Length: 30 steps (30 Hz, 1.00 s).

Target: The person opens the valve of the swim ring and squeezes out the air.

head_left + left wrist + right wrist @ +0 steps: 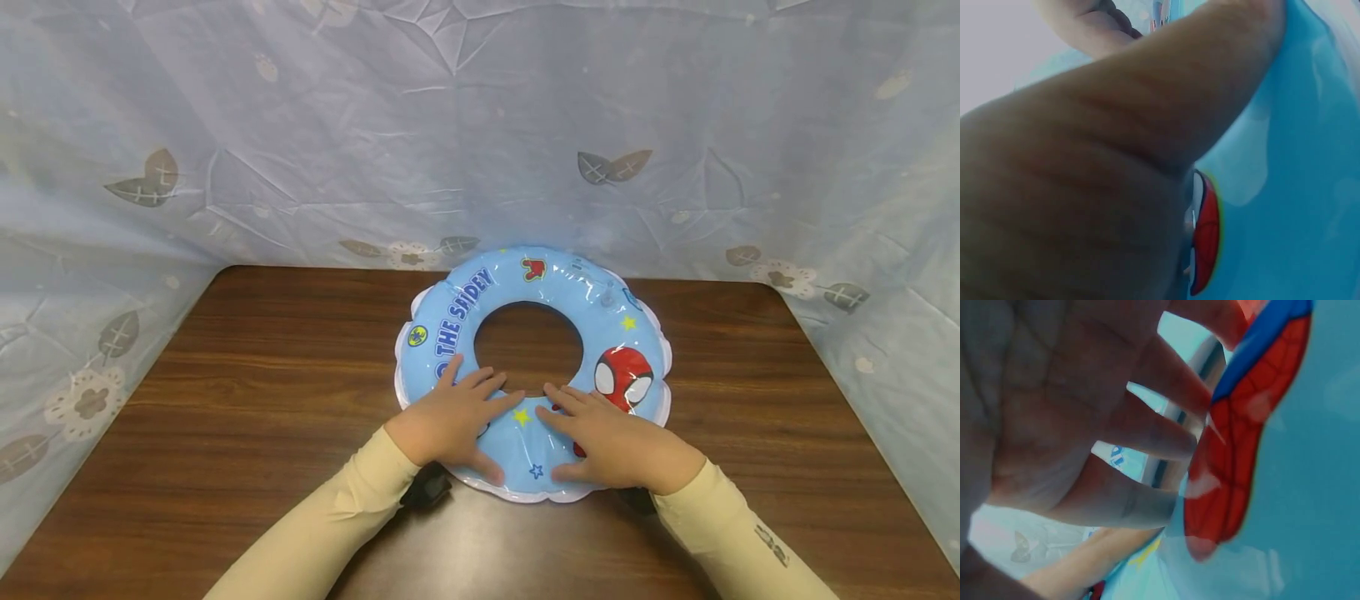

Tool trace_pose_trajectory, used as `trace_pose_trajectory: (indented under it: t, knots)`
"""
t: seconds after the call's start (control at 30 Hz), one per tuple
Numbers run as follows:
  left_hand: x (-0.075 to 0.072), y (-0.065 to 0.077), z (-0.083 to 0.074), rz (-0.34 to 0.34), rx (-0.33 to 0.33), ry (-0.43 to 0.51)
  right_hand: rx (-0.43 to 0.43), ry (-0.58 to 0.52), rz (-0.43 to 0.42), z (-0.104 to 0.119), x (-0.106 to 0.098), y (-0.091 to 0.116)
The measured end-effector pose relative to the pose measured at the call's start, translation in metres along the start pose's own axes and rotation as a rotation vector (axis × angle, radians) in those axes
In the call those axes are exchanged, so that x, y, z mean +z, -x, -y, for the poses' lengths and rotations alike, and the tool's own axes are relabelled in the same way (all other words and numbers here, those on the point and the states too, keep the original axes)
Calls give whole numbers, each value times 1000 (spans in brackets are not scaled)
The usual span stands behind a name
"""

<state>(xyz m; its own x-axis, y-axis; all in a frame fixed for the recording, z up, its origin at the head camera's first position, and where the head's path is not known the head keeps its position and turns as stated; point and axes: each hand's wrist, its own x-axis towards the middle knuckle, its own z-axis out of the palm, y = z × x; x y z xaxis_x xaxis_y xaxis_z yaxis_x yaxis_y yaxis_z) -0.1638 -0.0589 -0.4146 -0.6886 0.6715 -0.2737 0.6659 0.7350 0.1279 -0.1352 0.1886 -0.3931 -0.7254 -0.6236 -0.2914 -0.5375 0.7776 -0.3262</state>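
An inflated light-blue swim ring [532, 275] with a scalloped white edge lies flat on the table, printed with lettering, stars and a red masked cartoon face. Across its near left part rests my left hand [459, 417], fingers spread and thumb toward the near rim. My right hand [611, 437] lies on the near right part, also with spread fingers that touch the vinyl. The left wrist view shows that hand [1104, 144] close up against the blue surface. In the right wrist view, the fingertips [1160, 509] meet the ring beside a red and blue print.
The brown wood-grain table [262, 400] reaches out on both sides of the ring. A pale grey-blue curtain [465, 125] with leaf and flower prints hangs behind it and along both sides. Dark wrist devices [426, 487] sit under the wrists.
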Motion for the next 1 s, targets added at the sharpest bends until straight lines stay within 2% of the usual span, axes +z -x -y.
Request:
trace_pose_trajectory:
  t: [0.27, 0.43, 0.7, 1.0]
  knots:
    - [0, -1, -1, -10, 4, -8, 30, -14, -14, 0, 3, -2]
    - [-1, 0, -2, -12, 5, -6, 19, 14, -35, 1, 4, -3]
    - [-3, 2, -4, -10, 14, -6, 34, 56, -21, 4, 4, -4]
    - [-8, 4, -1, -59, 73, 13, 54, 110, -13, 10, 8, -7]
